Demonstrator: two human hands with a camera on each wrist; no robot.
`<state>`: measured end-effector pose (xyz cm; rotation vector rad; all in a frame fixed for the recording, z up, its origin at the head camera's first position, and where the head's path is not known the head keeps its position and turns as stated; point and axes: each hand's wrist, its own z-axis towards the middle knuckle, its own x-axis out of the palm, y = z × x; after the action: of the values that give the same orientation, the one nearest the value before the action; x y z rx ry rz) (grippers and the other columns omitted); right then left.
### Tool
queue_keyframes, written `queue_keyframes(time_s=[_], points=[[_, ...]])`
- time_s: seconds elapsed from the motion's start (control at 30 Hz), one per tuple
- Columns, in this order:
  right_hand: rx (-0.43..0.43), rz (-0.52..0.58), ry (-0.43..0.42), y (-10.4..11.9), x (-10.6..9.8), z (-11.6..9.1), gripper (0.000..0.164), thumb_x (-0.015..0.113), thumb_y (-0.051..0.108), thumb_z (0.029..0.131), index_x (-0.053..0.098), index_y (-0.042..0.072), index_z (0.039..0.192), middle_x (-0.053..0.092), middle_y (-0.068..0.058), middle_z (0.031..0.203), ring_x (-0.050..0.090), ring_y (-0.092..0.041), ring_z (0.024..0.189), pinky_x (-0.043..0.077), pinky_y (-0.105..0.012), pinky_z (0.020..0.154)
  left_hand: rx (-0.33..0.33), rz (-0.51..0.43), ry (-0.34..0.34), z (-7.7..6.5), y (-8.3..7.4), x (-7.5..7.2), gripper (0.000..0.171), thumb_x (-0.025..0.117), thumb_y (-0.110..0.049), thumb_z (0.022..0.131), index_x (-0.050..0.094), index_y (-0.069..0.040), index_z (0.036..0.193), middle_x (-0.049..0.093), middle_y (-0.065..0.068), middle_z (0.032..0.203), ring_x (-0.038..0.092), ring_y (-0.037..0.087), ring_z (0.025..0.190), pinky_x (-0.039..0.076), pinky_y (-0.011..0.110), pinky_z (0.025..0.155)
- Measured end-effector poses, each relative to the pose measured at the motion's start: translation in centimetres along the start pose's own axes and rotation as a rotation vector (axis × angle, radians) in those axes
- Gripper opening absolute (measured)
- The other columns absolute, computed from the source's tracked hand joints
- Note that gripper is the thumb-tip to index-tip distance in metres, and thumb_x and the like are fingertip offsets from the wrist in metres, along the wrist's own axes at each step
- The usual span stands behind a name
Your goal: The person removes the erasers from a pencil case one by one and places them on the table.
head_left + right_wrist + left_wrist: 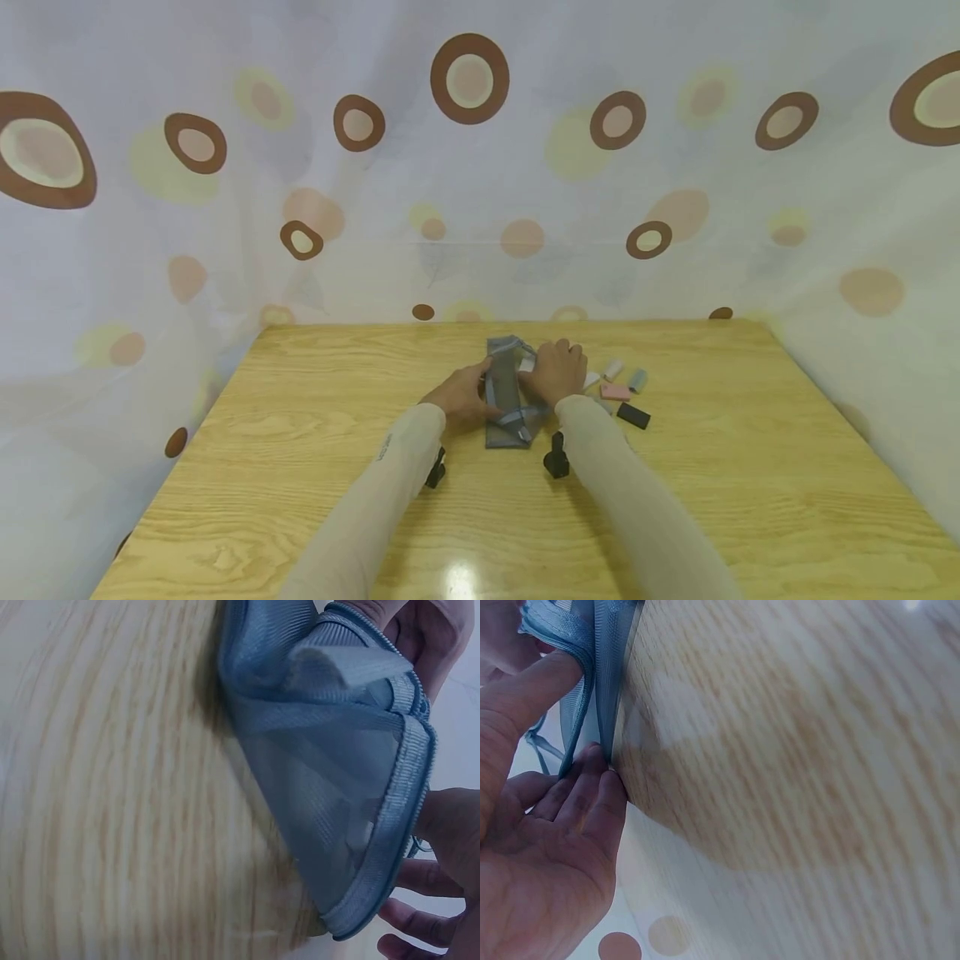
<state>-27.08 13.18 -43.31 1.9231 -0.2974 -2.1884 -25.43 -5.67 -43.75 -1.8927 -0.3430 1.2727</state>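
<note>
A blue-grey mesh zipper pouch [504, 392] lies on the wooden table, its zipped mouth gaping. My left hand [463, 396] grips the pouch's left side. In the left wrist view, the thumb [547, 688] of that hand lies over the zipper edge and its fingers are under the mesh. At the pouch's right side is my right hand [557, 371], its thumb reaching in at the mouth. A small white piece [527, 364] shows beside this thumb. In the right wrist view, the zipper edge [405, 780] hides the right thumb and fingertips, so their hold is unclear.
Right of the right hand lie several small blocks, among them a pink one [615, 392], a black one [633, 416], a grey one [638, 381] and a white one [613, 369]. A spotted white curtain [480, 275] hangs behind the table [315, 500].
</note>
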Motion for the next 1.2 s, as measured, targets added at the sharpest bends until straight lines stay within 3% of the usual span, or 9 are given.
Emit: queue_keyframes(time_s=[0.3, 0.67, 0.9, 1.2], points=[[-0.002, -0.029, 0.026, -0.31, -0.33, 0.02, 0.047, 0.080, 0.047, 0.084, 0.063, 0.005, 0.073, 0.061, -0.024, 0.105, 0.055, -0.045, 0.101, 0.044, -0.056, 0.092, -0.016, -0.002, 0.001, 0.22, -0.04, -0.02, 0.101, 0.083, -0.018, 0.087, 0.017, -0.012, 0.164, 0.051, 0.015, 0.148, 0.054, 0.029, 0.131, 0.042, 0.041, 0.111], [-0.009, -0.006, 0.016, -0.79, -0.09, -0.20, 0.035, 0.079, 0.034, 0.084, 0.063, 0.004, 0.076, 0.060, -0.021, 0.097, 0.054, -0.042, 0.094, 0.045, -0.055, 0.086, -0.037, -0.006, -0.005, 0.13, -0.17, 0.17, 0.103, 0.083, -0.018, 0.087, 0.015, -0.012, 0.164, 0.048, 0.015, 0.151, 0.052, 0.029, 0.133, 0.042, 0.040, 0.112], [-0.019, -0.011, 0.027, -0.87, -0.01, -0.30, 0.047, 0.080, 0.047, 0.085, 0.063, 0.005, 0.072, 0.062, -0.024, 0.103, 0.055, -0.044, 0.097, 0.045, -0.057, 0.090, -0.031, -0.012, -0.007, -0.06, -0.32, 0.13, 0.101, 0.084, -0.017, 0.086, 0.019, -0.013, 0.163, 0.052, 0.015, 0.148, 0.054, 0.029, 0.130, 0.043, 0.040, 0.110], [-0.006, 0.007, 0.053, -0.97, -0.82, -0.46, 0.035, 0.079, 0.036, 0.085, 0.063, 0.006, 0.076, 0.058, -0.017, 0.096, 0.052, -0.039, 0.093, 0.044, -0.052, 0.086, -0.034, -0.001, 0.000, -0.16, -0.53, 0.09, 0.103, 0.083, -0.018, 0.087, 0.014, -0.009, 0.163, 0.052, 0.017, 0.147, 0.054, 0.029, 0.130, 0.044, 0.040, 0.110]])
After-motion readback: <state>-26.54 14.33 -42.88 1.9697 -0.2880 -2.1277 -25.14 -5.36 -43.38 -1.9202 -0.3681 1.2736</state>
